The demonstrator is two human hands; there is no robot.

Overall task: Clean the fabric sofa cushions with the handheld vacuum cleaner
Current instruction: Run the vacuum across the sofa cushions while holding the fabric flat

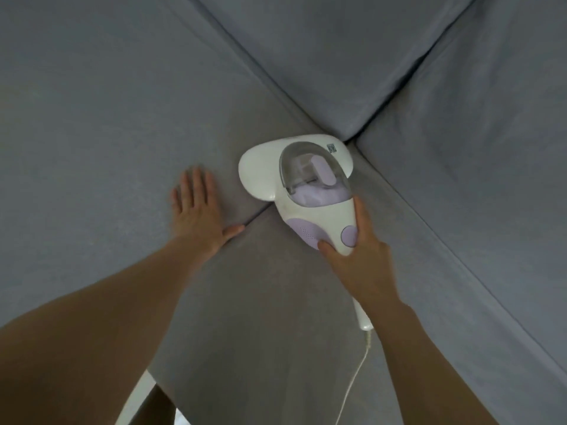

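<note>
The single head camera looks steeply down and forward, from close above, at the grey sofa cushions [92, 118] where they meet.

Pale floor [139, 394] below the seat edge, dim, even light.

White-and-lilac handheld vacuum [303, 191] lies on grey sofa cushion [251, 296].
</note>
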